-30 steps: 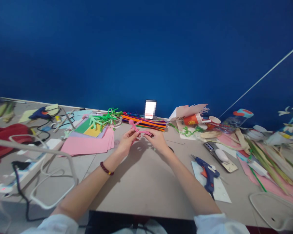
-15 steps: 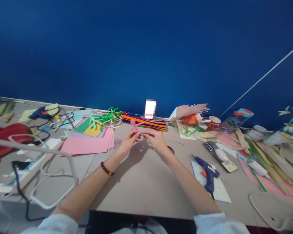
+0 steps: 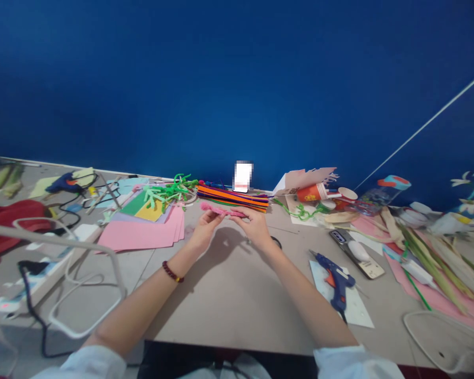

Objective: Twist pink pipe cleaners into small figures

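Both hands hold a small pink fuzzy pipe-cleaner figure (image 3: 214, 209) above the table. My left hand (image 3: 205, 229) pinches its left part, and a rounded pink end sticks out past the fingers. My right hand (image 3: 254, 227) is closed on the other side, thumb and fingertips toward the left hand. The figure lies nearly level; its parts between the fingers are partly hidden. Just behind the hands rests a bundle of orange, purple and dark pipe cleaners (image 3: 233, 198).
Pink paper sheets (image 3: 138, 235) and green pipe cleaners (image 3: 174, 189) lie left. A blue glue gun (image 3: 334, 281) and a phone (image 3: 369, 267) lie right. A power strip (image 3: 63, 263) with cables is at far left. A lit phone screen (image 3: 243, 176) stands against the blue wall.
The pink pipe-cleaner figure has turned from upright, with its loop pointing up, to lying nearly level between my hands. Both hands stay in almost the same place.
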Demonstrator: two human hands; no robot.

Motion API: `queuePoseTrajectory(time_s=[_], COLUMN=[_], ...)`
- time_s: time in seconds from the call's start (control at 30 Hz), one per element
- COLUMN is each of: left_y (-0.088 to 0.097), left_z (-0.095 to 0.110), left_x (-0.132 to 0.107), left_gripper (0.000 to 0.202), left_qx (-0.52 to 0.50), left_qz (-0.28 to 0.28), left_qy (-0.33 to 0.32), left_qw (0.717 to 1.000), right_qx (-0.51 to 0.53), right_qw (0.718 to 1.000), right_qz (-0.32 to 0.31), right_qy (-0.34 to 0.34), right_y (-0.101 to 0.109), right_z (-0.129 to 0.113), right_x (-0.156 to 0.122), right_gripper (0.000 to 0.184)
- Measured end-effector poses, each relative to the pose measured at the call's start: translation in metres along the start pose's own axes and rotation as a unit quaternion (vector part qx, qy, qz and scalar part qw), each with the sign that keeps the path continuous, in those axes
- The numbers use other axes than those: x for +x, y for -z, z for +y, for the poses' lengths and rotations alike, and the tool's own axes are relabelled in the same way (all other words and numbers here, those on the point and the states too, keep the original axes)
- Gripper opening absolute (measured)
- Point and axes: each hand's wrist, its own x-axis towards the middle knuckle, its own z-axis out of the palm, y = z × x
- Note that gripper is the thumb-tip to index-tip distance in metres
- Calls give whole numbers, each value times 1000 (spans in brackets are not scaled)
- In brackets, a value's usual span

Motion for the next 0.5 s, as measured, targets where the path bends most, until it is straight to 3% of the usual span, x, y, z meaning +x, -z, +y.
queuePoseTrajectory(time_s=[0.27,0.5], left_y=[1,6], left_z=[9,7], left_x=[-4,-1], left_gripper=[29,19], left_qx=[119,202], left_qz=[-52,-75], left_qy=[-42,-135], left_qw=[991,967], right_qx=[12,27], right_qw=[999,1000], right_qz=[-3,-8], right_qy=[46,8], right_y=[3,6], right_z=[-2,5], right_x=[1,4], right_gripper=[15,21])
